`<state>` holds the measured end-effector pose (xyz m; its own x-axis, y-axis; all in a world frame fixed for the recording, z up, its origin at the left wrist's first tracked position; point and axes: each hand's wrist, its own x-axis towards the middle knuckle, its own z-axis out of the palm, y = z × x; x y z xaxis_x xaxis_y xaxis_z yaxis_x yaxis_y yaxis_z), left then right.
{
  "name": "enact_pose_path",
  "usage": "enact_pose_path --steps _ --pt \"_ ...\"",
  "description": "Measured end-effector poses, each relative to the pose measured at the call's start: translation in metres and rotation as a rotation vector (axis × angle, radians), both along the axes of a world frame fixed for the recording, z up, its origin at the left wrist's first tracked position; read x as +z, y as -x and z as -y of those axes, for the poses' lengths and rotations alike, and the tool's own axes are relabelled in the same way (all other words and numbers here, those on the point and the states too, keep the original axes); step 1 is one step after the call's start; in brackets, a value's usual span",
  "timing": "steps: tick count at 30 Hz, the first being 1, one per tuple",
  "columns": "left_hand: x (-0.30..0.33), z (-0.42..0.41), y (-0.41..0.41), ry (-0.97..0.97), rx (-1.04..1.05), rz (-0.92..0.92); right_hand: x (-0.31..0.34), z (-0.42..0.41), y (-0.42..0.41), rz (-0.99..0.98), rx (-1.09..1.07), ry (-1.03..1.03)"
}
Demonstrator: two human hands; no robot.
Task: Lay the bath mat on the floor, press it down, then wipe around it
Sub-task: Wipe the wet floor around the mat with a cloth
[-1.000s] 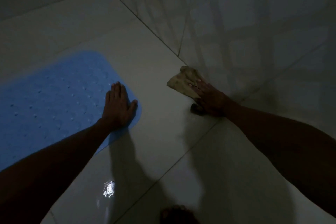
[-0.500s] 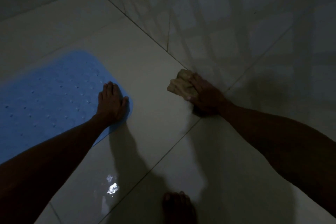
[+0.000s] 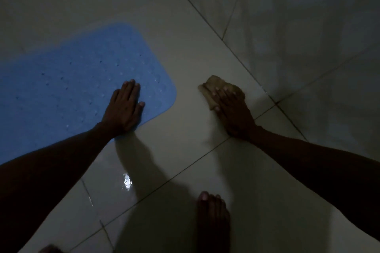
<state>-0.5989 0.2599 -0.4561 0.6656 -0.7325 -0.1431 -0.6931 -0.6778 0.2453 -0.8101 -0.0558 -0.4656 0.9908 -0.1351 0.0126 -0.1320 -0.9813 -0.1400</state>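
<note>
Head view, dim light: the blue bath mat (image 3: 72, 88) lies flat on the pale tiled floor (image 3: 185, 150), its rounded corner pointing toward the wall. The left hand (image 3: 123, 109) rests palm down on that corner, fingers spread flat, grasping nothing. Well apart to the right, the right hand (image 3: 232, 107) presses flat on a crumpled tan cloth (image 3: 216, 86) near the tiled wall (image 3: 287, 26). A bare foot (image 3: 211, 211) stands below.

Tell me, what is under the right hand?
A crumpled tan cloth lies under the right hand, pressed flat on the floor tile. The hand covers the rest of the cloth.
</note>
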Motion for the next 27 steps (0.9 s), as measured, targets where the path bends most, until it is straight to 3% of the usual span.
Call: enact_pose_path --steps 7,11,15,21,27 --pt "0.008 -0.068 0.000 -0.035 0.078 -0.012 -0.009 -0.090 -0.005 0.054 0.069 0.020" --pt "0.007 -0.112 0.001 -0.047 0.120 -0.007 -0.009 -0.146 -0.011 0.109 0.213 -0.009" --pt "0.005 -0.152 0.010 -0.050 0.183 -0.010 -0.006 -0.219 -0.016 0.133 0.295 -0.117" --pt "0.008 -0.203 0.022 -0.040 0.207 0.001 -0.006 -0.321 -0.018 0.059 0.661 -0.199" --pt "0.010 -0.241 0.011 -0.123 0.300 -0.013 -0.009 -0.325 -0.030 0.032 0.965 -0.147"
